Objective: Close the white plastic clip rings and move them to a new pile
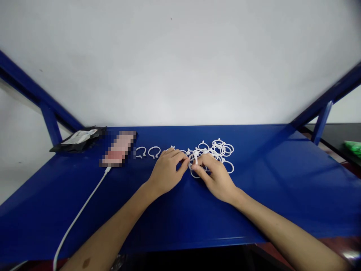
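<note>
My right hand [218, 180] pinches a white plastic curtain ring [196, 158] between thumb and fingers, at the left side of a loose pile. My left hand [167, 169] is closed, thumb and forefinger tips together at the left edge of that same ring. Beyond and right of my right hand lies the pile of similar rings [229, 149], overlapping one another, with small ball-shaped ends. To the left of my left hand, two separate rings, one nearer [154, 152] and one farther [141, 151], lie in a row. Another ring behind my left fingers is mostly hidden.
A phone [120, 148], its screen blurred out, lies at the left with a white cable [81, 214] running to the front edge. Behind it rests a black plastic package [80, 138] with a white label. Blue frame bars flank the blue table [267, 173]; a white wall stands behind.
</note>
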`<state>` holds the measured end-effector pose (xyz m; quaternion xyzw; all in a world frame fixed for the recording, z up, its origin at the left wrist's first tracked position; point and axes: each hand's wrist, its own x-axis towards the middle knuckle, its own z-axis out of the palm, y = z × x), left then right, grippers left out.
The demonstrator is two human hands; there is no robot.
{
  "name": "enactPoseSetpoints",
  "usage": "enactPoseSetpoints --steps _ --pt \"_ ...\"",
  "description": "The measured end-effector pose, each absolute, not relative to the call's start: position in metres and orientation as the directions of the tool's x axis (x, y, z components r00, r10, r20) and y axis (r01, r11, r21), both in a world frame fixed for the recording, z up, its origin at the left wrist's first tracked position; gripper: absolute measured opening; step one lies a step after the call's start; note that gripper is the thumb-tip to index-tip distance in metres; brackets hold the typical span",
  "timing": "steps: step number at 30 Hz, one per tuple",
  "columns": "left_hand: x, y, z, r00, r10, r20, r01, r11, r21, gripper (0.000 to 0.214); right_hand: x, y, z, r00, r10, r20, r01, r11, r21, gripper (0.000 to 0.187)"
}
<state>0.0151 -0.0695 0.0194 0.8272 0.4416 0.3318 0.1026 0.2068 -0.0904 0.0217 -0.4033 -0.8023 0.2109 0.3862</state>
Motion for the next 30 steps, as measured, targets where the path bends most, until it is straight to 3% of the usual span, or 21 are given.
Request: enactPoseSetpoints --steps 2,5,9,12,16,20,25,30 --pt "0.015 -0.071 0.021 0.369 0.794 0.483 0.596 -0.601 0.533 0.011 0.208 -0.088 0.021 -0.402 0.771 0.495 0.509 0.637 -0.579 0.023" --pt "0.015 -0.074 0.024 0.347 0.801 0.488 0.479 -0.598 0.643 0.02 0.21 -0.086 0.019 -0.481 0.691 0.54 0.557 0.716 -0.42 0.021" --pt "0.015 -0.074 0.026 0.316 0.812 0.49 0.455 -0.583 0.673 0.007 0.212 -0.086 0.019 -0.544 0.633 0.551 0.588 0.756 -0.289 0.019" --pt "0.014 -0.074 0.029 0.29 0.829 0.478 0.435 -0.559 0.706 0.01 0.213 -0.087 0.021 -0.488 0.66 0.571 0.583 0.734 -0.349 0.019" --pt "0.01 -0.075 0.029 0.353 0.853 0.385 0.269 -0.486 0.832 0.016 0.214 -0.088 0.022 -0.353 0.764 0.54 0.515 0.641 -0.569 0.029" --pt "0.009 -0.074 0.025 0.407 0.858 0.314 0.143 -0.399 0.906 0.02 0.211 -0.088 0.022 -0.354 0.824 0.442 0.404 0.561 -0.722 0.018" --pt "0.009 -0.071 0.028 0.396 0.86 0.322 0.19 -0.42 0.887 0.019 0.211 -0.091 0.024 -0.392 0.817 0.422 0.336 0.555 -0.761 0.018" --pt "0.009 -0.073 0.032 0.399 0.845 0.357 0.199 -0.459 0.866 0.019 0.216 -0.093 0.026 -0.466 0.75 0.469 0.342 0.642 -0.686 0.015"
